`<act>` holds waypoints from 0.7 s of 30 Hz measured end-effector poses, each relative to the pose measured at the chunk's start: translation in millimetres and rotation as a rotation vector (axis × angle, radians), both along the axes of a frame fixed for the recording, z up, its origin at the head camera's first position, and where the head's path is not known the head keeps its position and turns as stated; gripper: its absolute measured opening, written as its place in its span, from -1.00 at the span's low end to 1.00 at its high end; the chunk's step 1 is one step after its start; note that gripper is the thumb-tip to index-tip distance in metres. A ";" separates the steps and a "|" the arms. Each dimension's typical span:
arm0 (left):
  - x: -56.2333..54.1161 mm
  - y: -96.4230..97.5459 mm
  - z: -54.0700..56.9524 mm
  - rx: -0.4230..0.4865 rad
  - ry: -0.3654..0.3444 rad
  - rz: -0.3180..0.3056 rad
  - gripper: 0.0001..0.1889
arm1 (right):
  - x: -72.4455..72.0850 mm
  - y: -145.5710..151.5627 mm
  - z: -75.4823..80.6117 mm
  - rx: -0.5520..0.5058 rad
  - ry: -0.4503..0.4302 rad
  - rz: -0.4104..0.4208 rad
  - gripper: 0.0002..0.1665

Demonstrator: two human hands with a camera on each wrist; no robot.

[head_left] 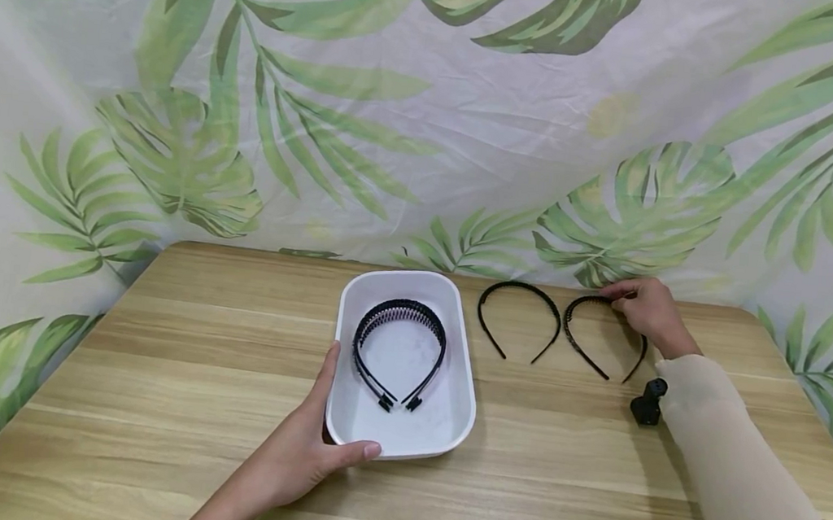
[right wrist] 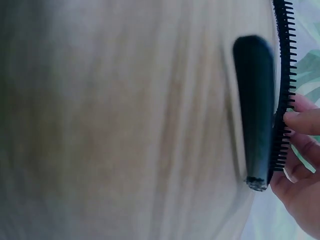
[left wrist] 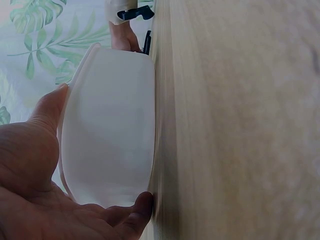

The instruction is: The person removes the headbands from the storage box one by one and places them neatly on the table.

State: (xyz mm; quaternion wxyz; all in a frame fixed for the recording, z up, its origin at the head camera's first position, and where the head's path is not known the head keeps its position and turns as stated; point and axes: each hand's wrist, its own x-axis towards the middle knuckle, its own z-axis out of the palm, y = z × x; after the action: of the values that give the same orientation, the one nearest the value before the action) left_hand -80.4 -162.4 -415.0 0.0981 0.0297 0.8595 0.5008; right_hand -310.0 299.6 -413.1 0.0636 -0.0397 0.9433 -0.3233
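The left hand (head_left: 294, 450) grips, thumb (head_left: 356, 453) spread from its fingers (head_left: 327, 371); the right arm (head_left: 732, 448) reaches farther forward, right hand (head_left: 651, 311) pinching.

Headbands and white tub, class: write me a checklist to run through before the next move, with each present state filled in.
1. White tub gripped: ok, left hand at its near left corner.
2. Right-hand headband held: ok, right hand pinches its arch.
3. That headband fully off the table: cannot tell.
4. Loose headband clear of the tub: ok, a gap shows between them.
5. Tub empty: not ok, black headbands lie inside.
6. Exact number inside: cannot tell, they overlap.
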 end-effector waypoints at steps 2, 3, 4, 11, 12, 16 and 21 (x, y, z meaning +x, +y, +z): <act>0.1 0.2 -0.3 0.001 -0.005 0.002 0.43 | -0.7 1.1 -0.4 0.000 -0.001 0.000 -0.61; 0.1 0.2 -0.2 0.002 -0.007 0.003 0.43 | -0.9 1.7 -0.6 0.000 -0.001 -0.001 -0.62; 0.2 0.3 0.0 0.002 -0.009 0.003 0.43 | -1.1 2.0 -0.7 0.002 -0.002 -0.001 -0.61; 0.2 0.5 2.0 -0.006 0.004 -0.002 0.42 | -2.2 2.9 -1.3 0.010 0.003 -0.009 -0.61; 0.2 0.6 2.1 -0.007 0.006 -0.002 0.42 | -2.5 3.0 -1.5 0.011 0.004 -0.010 -0.62; 0.0 1.2 1.8 -0.007 0.008 -0.004 0.42 | -3.1 3.3 -2.0 0.013 0.010 -0.011 -0.62; 0.6 0.4 1.5 -0.002 0.004 -0.002 0.42 | -2.6 2.7 -1.8 0.014 0.004 -0.007 -0.62</act>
State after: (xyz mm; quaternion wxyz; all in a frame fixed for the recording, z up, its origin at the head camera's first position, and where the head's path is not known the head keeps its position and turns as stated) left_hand -79.8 -161.9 -413.5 0.0968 0.0313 0.8600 0.5000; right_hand -312.6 302.2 -414.8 0.0607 -0.0365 0.9458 -0.3170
